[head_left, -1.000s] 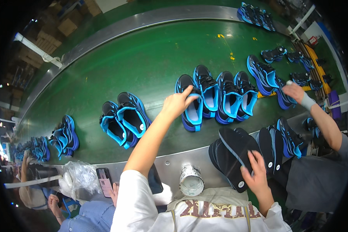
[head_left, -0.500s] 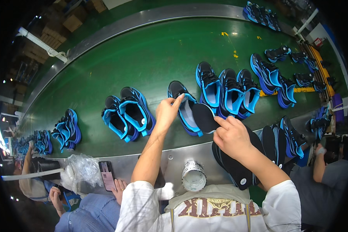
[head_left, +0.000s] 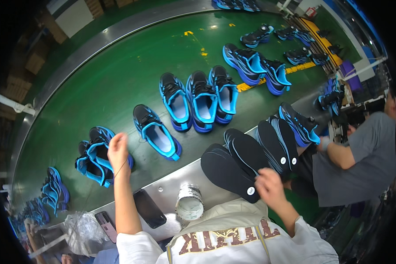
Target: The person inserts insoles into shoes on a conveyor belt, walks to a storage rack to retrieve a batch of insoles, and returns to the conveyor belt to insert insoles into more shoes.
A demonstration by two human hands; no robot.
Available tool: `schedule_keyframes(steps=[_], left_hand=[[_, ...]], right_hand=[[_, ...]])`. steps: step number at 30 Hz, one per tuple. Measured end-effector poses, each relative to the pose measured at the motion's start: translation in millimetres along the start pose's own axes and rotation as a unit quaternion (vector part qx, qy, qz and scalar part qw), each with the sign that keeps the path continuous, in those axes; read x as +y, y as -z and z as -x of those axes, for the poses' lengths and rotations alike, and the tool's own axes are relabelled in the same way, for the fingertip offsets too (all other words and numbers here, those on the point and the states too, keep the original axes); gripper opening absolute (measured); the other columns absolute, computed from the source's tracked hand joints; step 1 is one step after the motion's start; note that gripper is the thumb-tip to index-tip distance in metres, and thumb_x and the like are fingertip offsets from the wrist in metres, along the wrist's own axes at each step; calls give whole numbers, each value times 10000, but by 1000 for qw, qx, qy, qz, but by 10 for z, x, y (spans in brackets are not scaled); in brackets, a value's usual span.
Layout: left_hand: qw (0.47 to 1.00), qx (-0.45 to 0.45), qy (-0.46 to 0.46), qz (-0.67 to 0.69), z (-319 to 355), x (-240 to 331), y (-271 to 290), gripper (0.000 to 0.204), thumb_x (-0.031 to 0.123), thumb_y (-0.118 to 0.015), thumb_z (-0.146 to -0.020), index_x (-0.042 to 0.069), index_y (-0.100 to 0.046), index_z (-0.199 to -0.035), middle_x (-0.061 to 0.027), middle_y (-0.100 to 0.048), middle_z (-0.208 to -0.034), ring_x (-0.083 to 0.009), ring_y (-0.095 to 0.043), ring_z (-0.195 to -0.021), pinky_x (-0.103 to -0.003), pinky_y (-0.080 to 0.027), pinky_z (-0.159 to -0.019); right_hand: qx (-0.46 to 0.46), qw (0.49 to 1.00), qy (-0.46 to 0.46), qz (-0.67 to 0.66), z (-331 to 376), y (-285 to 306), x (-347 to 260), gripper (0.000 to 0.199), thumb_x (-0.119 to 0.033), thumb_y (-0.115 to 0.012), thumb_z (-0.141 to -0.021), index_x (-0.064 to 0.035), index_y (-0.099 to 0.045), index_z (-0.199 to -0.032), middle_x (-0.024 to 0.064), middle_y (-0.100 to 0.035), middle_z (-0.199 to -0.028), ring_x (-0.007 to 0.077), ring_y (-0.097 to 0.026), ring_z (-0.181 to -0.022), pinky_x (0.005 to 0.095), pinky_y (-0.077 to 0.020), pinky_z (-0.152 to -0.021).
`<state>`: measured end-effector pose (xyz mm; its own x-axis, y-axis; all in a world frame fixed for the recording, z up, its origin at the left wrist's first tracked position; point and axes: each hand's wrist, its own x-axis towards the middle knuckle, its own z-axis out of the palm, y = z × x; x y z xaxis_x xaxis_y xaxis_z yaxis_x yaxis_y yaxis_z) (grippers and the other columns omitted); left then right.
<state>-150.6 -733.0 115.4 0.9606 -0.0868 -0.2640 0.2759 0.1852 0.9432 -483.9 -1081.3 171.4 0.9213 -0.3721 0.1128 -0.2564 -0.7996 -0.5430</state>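
Note:
My left hand (head_left: pixel 118 152) is raised in front of a pair of black and blue sneakers (head_left: pixel 102 179). Its fingers are bunched together and no held object shows. Farther right stands a single sneaker (head_left: pixel 159 139) with a pale lining bare inside. Beside the heel end of a pile of black insoles (head_left: pixel 228 169), with a white round sticker, is my right hand (head_left: pixel 272 188). Its fingers are bent and smeared by motion; whether they touch or hold an insole I cannot tell. More black insoles (head_left: pixel 247 148) lie behind that pile.
Several more sneakers (head_left: pixel 202 103) stand on the green belt (head_left: pixel 132 83). On the metal ledge (head_left: pixel 163 198) are a dark phone (head_left: pixel 149 208), a tape-wrapped cup (head_left: pixel 189 203), another phone (head_left: pixel 106 225) and clear plastic wrap (head_left: pixel 81 229). A person in grey (head_left: pixel 356 163) works at my right.
My view has swung right. My right hand no longer holds the black insole over the single sneaker and has moved to the insole pile. My left hand has left that sneaker.

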Motion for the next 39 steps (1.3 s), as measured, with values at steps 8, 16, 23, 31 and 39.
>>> schedule_keyframes(steps=[8, 16, 23, 31, 39], left_hand=[[974, -36, 138, 177, 499, -150, 45, 165, 274, -567, -853, 124, -505, -884, 50, -352, -525, -60, -341, -452, -229, -295, -447], [776, -40, -354, -520, 63, 5, -649, 568, 305, -621, -787, 132, -387, -1275, -168, -468, -1105, -333, -553, -878, -371, -466, -709], [891, -28, -171, -420, -262, -40, -785, 330, 333, -589, -806, 22, -585, -914, -127, -591, -705, -213, -568, -664, -309, -442, -630], [958, -15, -45, -283, -127, -187, -854, 394, 402, -593, -809, 10, -596, -772, 42, -453, -592, -47, -377, -565, -222, -303, -488], [995, -40, 28, -88, -106, -127, -868, 383, 381, -623, -791, 4, -591, -853, 29, -522, -683, -49, -442, -611, -212, -346, -534]], right_hand=[[-56, 971, -148, 178, -272, -4, 1199, 334, -170, -737, -616, -41, -506, -820, 161, -487, -1081, 353, -466, -1001, 407, -389, -845], [146, 984, -71, 71, -534, 310, 836, 387, -120, -730, -638, -10, -522, -946, 155, -459, -1031, 312, -473, -984, 360, -386, -854], [51, 985, 146, -71, -1536, 131, -894, 79, -70, -648, -721, -5, -638, -764, 145, -595, -1052, 242, -569, -896, 318, -444, -772], [-167, 881, 417, 148, -1945, -995, -1427, 83, -107, -560, -660, -51, -612, -627, 52, -555, -756, 213, -498, -788, 298, -409, -704], [-213, 927, 270, 152, -1986, -1939, -1367, 141, -91, -509, -741, -3, -601, -801, 159, -535, -994, 287, -525, -914, 385, -450, -782]])
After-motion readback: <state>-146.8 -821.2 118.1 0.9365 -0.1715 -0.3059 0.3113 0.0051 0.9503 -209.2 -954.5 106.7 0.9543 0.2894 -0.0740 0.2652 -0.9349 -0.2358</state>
